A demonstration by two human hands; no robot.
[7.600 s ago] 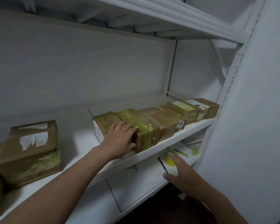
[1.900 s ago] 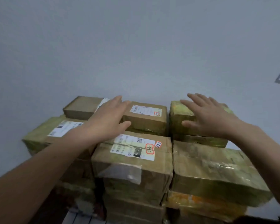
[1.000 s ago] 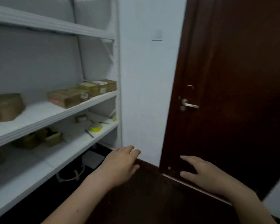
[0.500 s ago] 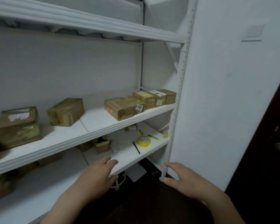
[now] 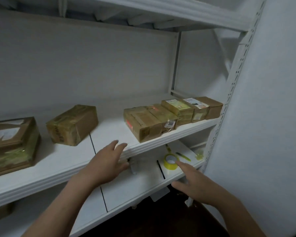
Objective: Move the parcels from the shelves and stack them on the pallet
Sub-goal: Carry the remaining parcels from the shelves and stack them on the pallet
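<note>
I face a white shelf unit. On the middle shelf (image 5: 109, 132) a row of several brown taped parcels runs toward the right post; the nearest parcel (image 5: 142, 124) lies at its left end and the farthest parcel (image 5: 210, 106) at its right. A single parcel (image 5: 72, 124) lies apart at centre left, and a larger parcel (image 5: 12, 144) sits at the far left. My left hand (image 5: 108, 163) reaches out with fingers straight, just below the shelf's front edge, holding nothing. My right hand (image 5: 193, 183) is lower right, fingers spread, empty. The pallet is out of view.
The lower shelf (image 5: 140, 183) carries a roll of yellow tape (image 5: 170, 161), a black pen (image 5: 161, 169) and a yellow-green pen (image 5: 183, 156). A perforated white upright (image 5: 229, 100) and a white wall (image 5: 272, 117) close off the right side. Dark floor lies below.
After leaving a parcel on the stack, I turned back to the shelves. The view has closed in, and both empty hands have risen toward the middle shelf.
</note>
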